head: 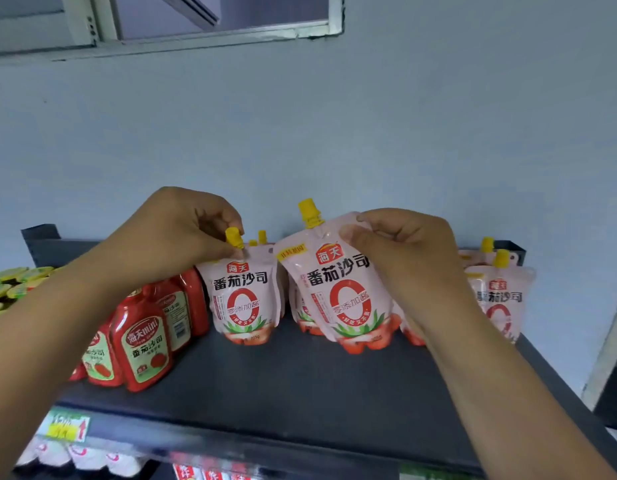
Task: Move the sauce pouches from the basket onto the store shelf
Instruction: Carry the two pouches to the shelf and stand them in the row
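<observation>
Two pink tomato sauce pouches with yellow caps stand on the dark top shelf (300, 382). My left hand (175, 233) pinches the yellow cap of the left pouch (244, 299). My right hand (404, 251) grips the upper right corner of the larger-looking pouch (345, 292), which tilts slightly left with its base on the shelf. More pouches stand behind these two, and others (497, 292) stand at the right end of the shelf. The basket is out of view.
Red ketchup bottles (144, 341) stand in a row at the left of the shelf, with green-lidded tubs (13, 282) beyond them. A pale blue wall backs the shelf. A price tag (68, 427) hangs on the front edge, above more goods on the lower shelf.
</observation>
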A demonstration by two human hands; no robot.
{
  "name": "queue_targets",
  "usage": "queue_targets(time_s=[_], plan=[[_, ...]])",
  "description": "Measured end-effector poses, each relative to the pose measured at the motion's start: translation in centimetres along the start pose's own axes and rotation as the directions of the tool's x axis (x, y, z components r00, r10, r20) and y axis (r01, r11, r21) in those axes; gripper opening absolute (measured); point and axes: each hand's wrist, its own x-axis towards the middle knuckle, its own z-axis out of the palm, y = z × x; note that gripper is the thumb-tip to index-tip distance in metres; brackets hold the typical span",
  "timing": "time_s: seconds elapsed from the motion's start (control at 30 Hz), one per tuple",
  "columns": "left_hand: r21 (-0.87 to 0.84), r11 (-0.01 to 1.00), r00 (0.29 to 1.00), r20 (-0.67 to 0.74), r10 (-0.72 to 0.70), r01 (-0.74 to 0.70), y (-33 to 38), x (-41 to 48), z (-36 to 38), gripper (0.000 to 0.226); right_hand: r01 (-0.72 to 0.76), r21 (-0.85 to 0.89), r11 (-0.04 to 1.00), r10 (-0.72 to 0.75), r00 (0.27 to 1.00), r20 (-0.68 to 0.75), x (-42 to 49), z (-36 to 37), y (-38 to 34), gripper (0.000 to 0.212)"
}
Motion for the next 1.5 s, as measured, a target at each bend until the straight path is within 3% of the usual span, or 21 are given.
queue_targets(time_s=[0.27, 0.37, 0.43, 0.57, 0.73, 0.93, 1.2, 1.3, 1.4, 1.5], plan=[[0.268, 0.95, 0.979, 0.165, 0.121, -0.163, -5.0, 3.6, 0.2, 0.017, 0.11, -0.042, 0.993, -0.105, 0.989, 0.101, 2.5, 2.4, 1.8, 0.024], [0.429, 0.87, 0.962, 0.22, 0.161, -0.244, -6.0, 4.6, 0.3, 0.018, 0.115, -0.179, 0.977, -0.074, 0.972, 0.222, 3.2, 3.2, 1.7, 0.016], [0.434, 0.864, 0.957, 0.24, 0.163, -0.256, -6.6, 5.3, 0.5, 0.02, 0.138, -0.32, 0.937, -0.031, 0.947, 0.319, 3.6, 3.7, 1.9, 0.01], [0.425, 0.865, 0.948, 0.275, 0.158, -0.267, -7.5, 6.8, 1.3, 0.019, 0.202, -0.469, 0.86, 0.012, 0.911, 0.413, 3.3, 5.2, 2.6, 0.034], [0.606, 0.697, 0.92, 0.318, 0.23, -0.384, -8.6, 7.9, 3.0, 0.018, 0.2, -0.559, 0.805, 0.085, 0.893, 0.442, 2.9, 7.1, 4.4, 0.034], [0.625, 0.658, 0.898, 0.391, 0.202, -0.42, -9.2, 8.7, 3.8, 0.023, 0.211, -0.572, 0.793, 0.118, 0.867, 0.484, 2.6, 8.5, 6.5, 0.031], [0.663, 0.631, 0.908, 0.378, 0.182, -0.403, -10.4, 8.9, 3.4, 0.025, 0.031, -0.432, 0.901, 0.164, 0.899, 0.406, 2.1, 9.4, 7.7, 0.027], [0.632, 0.689, 0.923, 0.355, 0.151, -0.355, -10.9, 9.3, 3.3, 0.025, -0.01, -0.369, 0.929, 0.161, 0.91, 0.382, 2.1, 10.2, 8.1, 0.022], [0.395, 0.898, 0.927, 0.375, 0.034, -0.192, -11.0, 9.4, 2.5, 0.022, -0.026, -0.336, 0.941, 0.145, 0.932, 0.333, 2.2, 11.3, 8.8, 0.025], [0.248, 0.963, 0.941, 0.338, 0.015, -0.104, -10.9, 8.7, 1.2, 0.018, -0.063, -0.313, 0.948, 0.152, 0.952, 0.266, 2.3, 12.3, 9.7, 0.024]])
